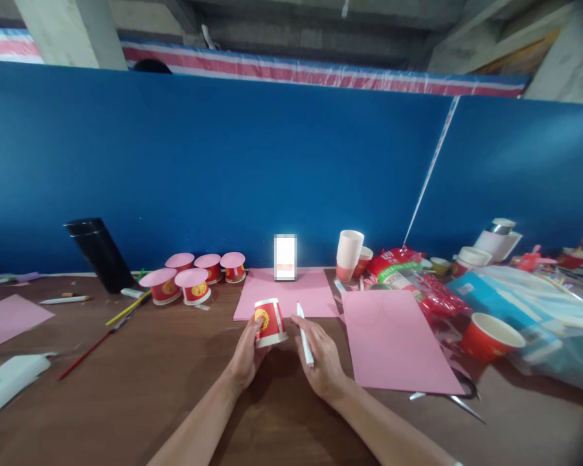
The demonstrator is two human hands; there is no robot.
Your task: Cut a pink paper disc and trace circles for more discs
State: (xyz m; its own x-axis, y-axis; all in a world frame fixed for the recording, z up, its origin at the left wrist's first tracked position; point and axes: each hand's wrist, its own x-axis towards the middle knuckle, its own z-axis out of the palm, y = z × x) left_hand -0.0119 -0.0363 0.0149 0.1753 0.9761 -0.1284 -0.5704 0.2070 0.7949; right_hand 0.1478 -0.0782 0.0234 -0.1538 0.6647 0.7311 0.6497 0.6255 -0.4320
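Observation:
My left hand (247, 355) is closed around a red paper cup (271, 323) with a gold emblem, held upside down above the brown table (175, 388). In my right hand (324, 356) is a white marker (306, 343), its tip pointing up and away from me, just right of the cup and apart from it. Beyond both hands, a stack of pink paper (311, 294) lies flat, with a bright blurred-out screen (285, 257) standing at its back. To the left, several upturned red cups (164, 291) carry round pink paper discs (192, 277) on top.
A black tumbler (100, 255) leans at back left, near brushes (85, 355). On the right are pink sheets (398, 343), scissors (466, 408) partly beneath them, a white cup stack (350, 252), a red cup bag (401, 265) and a red cup (490, 340). A blue partition (272, 149) stands behind.

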